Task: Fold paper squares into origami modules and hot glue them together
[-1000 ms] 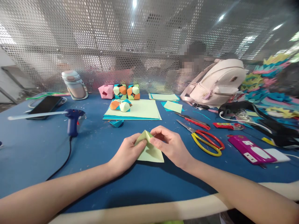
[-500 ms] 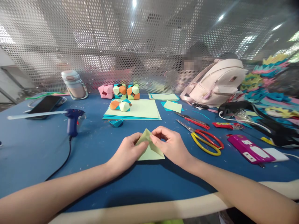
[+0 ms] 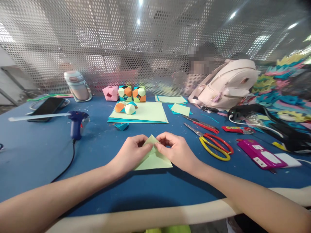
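A pale green sheet of paper (image 3: 155, 161), partly folded with a point at its top, is held between both hands above the blue table. My left hand (image 3: 133, 150) grips its left side, thumb on the front face near the middle. On the other side my right hand (image 3: 178, 150) pinches the paper near the top, its thumb close to the left thumb. The fingers behind the paper are partly hidden. Just beyond the hands lies a small folded blue paper piece (image 3: 121, 126). Behind it, folded orange, cream and blue pieces (image 3: 125, 108) rest on a stack of paper (image 3: 152, 113).
Scissors (image 3: 213, 144) and a red-handled cutter (image 3: 204, 125) lie right of my hands, before a purple power strip (image 3: 259, 154). To the left stands a blue glue gun (image 3: 77, 124) with its cord. A backpack (image 3: 228, 85) and bottle (image 3: 77, 85) stand along the perforated metal panel (image 3: 109, 42).
My left hand has shifted slightly left, and more of the paper's lower left edge shows. The thumbs have moved up a little toward the paper's point. Both hands keep their hold.
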The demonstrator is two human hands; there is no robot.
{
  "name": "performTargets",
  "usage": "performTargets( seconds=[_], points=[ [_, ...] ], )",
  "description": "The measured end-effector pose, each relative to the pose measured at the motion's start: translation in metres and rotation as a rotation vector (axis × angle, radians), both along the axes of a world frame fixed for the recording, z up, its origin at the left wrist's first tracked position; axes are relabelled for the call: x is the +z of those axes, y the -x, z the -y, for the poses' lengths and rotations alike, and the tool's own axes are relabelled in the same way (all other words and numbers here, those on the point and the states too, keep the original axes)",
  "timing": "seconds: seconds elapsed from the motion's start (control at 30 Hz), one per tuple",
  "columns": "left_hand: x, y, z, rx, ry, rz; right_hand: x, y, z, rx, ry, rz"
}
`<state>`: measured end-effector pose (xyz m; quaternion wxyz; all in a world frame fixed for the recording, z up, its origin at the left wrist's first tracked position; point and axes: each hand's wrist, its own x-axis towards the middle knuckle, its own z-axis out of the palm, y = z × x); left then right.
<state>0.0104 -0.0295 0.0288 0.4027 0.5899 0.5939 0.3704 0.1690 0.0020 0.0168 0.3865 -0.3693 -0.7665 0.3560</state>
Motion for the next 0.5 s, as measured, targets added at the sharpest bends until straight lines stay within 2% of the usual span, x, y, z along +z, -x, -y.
performTargets(
  seconds=[0.17, 0.5],
  points=[
    [0.0004, 0.0014, -0.0009, -0.01, 0.017, 0.039, -0.003, -0.001, -0.0017, 0.042, 0.079, -0.029],
    [-0.0004, 0.0043, -0.0025, 0.004, 0.05, 0.069, -0.0024, -0.0053, -0.0068, 0.111, 0.109, -0.004]
  ],
)
